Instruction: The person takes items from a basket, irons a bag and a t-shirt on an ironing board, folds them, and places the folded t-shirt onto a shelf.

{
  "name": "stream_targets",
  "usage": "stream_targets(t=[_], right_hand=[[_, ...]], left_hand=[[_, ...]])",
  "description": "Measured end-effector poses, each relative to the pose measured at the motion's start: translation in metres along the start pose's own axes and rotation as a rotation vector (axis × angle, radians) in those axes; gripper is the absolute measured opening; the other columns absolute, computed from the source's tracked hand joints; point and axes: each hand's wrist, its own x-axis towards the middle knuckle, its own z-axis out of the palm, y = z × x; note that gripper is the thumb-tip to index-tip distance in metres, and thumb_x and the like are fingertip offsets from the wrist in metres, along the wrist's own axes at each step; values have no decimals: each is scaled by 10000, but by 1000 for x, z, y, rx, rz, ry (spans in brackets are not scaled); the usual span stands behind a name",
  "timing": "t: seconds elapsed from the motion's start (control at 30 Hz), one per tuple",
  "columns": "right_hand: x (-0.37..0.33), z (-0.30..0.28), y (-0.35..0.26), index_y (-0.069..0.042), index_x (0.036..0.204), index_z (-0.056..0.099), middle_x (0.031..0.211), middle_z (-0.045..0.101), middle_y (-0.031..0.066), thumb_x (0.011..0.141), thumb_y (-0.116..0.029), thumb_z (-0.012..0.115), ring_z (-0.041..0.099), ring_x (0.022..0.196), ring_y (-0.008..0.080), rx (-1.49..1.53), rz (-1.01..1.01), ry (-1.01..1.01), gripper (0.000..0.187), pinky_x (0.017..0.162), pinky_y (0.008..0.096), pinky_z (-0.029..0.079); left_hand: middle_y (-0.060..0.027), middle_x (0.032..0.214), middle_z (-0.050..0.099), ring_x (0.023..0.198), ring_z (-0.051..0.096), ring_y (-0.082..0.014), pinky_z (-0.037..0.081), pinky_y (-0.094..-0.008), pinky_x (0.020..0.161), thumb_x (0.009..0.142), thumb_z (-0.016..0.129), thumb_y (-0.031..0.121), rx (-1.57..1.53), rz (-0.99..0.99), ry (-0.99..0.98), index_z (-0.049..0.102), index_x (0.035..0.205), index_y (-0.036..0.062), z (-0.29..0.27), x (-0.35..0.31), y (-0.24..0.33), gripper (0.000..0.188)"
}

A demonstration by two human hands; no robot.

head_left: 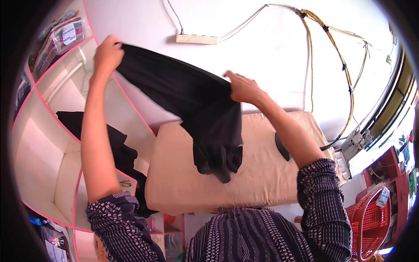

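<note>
Black cloth [174, 81] stretched from left hand [108, 54] to right hand [245, 87], both gripping it, its loose end hanging over the beige table [174, 179] below! Pink-edged shelves [39, 139] flanked the left; beyond, a power strip [197, 39].

No legible txt; pkg label [69, 34] & basket tag [382, 198] too sm.
</note>
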Motion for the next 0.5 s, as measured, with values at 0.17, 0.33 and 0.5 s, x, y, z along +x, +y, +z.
stream_targets(t=[0.17, 0.33, 0.5], right_hand=[[-39, -52, 69, -20, 1006, 635, 891, 669, 178, 735, -41, 540, 661, 869, 307, -125, 251, -92, 288, 727, 399, 528], [-69, -124, 67, 74, 868, 593, 591, 566, 114, 842, -64, 467, 593, 469, 200, 612, 318, -28, 189, 424, 306, 522], [-77, -152, 32, -2, 1030, 554, 950, 602, 111, 846, 69, 352, 626, 831, 208, 1360, 2, 268, 282, 873, 390, 537]], left_hand=[[-192, 984, 645, 957, 602, -381, 458, -400, 818, 891, 534, 165, 61, -142, -42, 583, 1019, 72, -22, -22, -58, 166], [-81, 1081, 610, 1050, 538, -198, 373, -293, 944, 933, 531, 182, -253, -114, -111, 584, 1092, 24, -56, -33, -67, 230], [-54, 1193, 563, 1172, 482, -150, 307, -271, 1038, 927, 570, 224, -962, -421, -124, 533, 1286, 40, -130, -43, -51, 405]])
